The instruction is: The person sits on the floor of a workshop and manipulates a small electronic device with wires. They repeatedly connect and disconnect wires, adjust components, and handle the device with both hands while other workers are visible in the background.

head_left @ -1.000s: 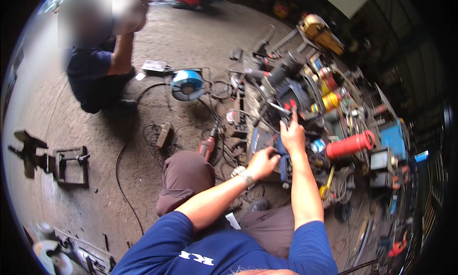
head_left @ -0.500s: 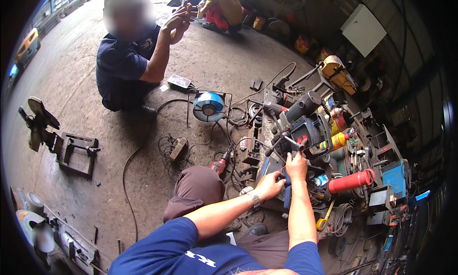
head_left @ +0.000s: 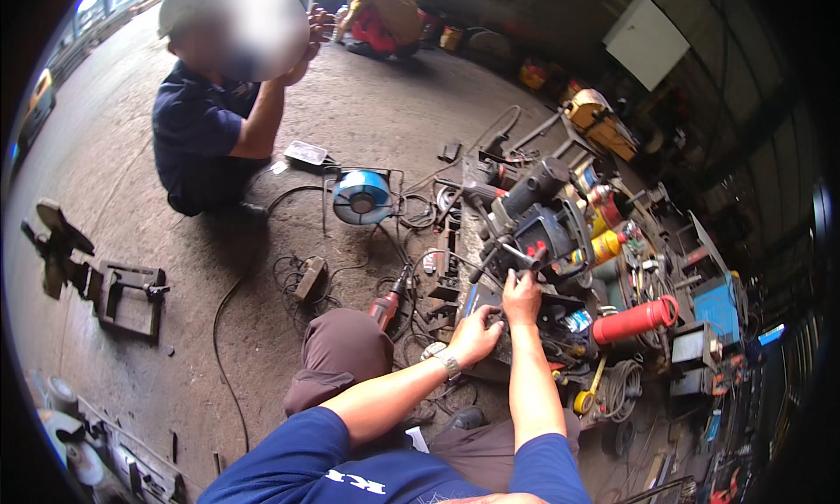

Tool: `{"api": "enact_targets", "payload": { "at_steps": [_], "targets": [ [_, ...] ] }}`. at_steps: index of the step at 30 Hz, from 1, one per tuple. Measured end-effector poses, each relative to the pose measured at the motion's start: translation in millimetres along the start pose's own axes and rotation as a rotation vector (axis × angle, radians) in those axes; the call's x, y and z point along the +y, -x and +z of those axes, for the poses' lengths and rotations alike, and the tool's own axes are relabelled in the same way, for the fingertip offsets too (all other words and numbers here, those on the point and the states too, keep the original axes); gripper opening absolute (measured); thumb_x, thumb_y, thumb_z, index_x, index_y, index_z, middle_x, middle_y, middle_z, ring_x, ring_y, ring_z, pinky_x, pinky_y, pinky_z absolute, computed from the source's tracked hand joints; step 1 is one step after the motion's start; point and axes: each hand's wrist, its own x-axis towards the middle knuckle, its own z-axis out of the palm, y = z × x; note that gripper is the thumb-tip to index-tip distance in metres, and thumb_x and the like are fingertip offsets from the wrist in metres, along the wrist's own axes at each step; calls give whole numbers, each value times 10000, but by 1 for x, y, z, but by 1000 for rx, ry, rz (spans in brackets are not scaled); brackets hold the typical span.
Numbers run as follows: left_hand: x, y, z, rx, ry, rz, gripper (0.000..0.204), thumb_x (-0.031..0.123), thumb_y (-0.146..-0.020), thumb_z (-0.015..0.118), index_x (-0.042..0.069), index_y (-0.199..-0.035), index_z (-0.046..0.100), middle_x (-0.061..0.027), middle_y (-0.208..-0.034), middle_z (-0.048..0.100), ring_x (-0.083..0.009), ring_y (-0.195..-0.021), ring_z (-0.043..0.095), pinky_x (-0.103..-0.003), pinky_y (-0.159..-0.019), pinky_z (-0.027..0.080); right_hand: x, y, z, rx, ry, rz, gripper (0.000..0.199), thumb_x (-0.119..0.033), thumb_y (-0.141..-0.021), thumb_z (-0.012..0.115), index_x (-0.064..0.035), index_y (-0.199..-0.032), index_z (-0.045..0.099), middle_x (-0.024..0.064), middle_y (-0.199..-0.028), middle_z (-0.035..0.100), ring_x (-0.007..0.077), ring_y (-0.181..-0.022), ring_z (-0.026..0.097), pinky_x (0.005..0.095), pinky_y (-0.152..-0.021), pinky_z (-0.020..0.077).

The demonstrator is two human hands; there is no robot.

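In front of me a dark portable drill press [head_left: 538, 233], with a round motor and a spoked feed handle [head_left: 522, 257], stands amid cluttered tools. My right hand [head_left: 522, 299] is just below the handle, its fingers bent together; what they hold, if anything, is hidden. Beside it, lower and to the left, my left hand [head_left: 476, 336] has its fingers curled toward the base of the drill, near a dark flat piece with a blue edge [head_left: 477, 299]. A watch [head_left: 450, 363] is on my left wrist. Whatever lies inside its fingers I cannot make out.
A red cylinder [head_left: 632, 321], a yellow bottle [head_left: 605, 246] and a yellow tape measure [head_left: 584, 402] lie to the right. A blue reel [head_left: 361, 198] and a red power tool [head_left: 385, 308] stand left. Cables cross the floor. A person [head_left: 208, 128] crouches at the far left.
The whole view has shifted, so things sit a little further left. My right hand has dropped slightly away from the feed handle's end. The crouching person's hands are now nearer the head.
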Motion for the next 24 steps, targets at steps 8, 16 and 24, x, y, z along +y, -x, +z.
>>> {"api": "enact_targets", "payload": {
  "at_steps": [8,16,24],
  "targets": [
    [3,-1,1,3,-20,-50,479,207,-901,655,32,-1333,543,-99,-750,651,-156,-657,613,-341,-649,501,-7,-1,-1,16,-107,-47,732,-201,-931,608,-19,-1527,225,208,-754,676,401,-674,671,499,-578,511],
    [11,-4,1,-12,-46,-62,490,246,-885,654,49,-1322,551,-162,-768,665,-274,-719,655,-401,-712,510,1,-1,-1,2,-218,20,747,-149,-915,623,-35,-1528,210,211,-749,651,433,-678,642,509,-582,489],
    [11,6,-3,36,-119,-20,514,260,-885,647,35,-1335,544,-211,-871,697,-299,-842,698,-416,-810,522,-6,10,-3,-5,-147,24,276,-270,-920,643,-17,-1013,581,227,-736,656,446,-716,661,526,-589,493]
  ]
}}
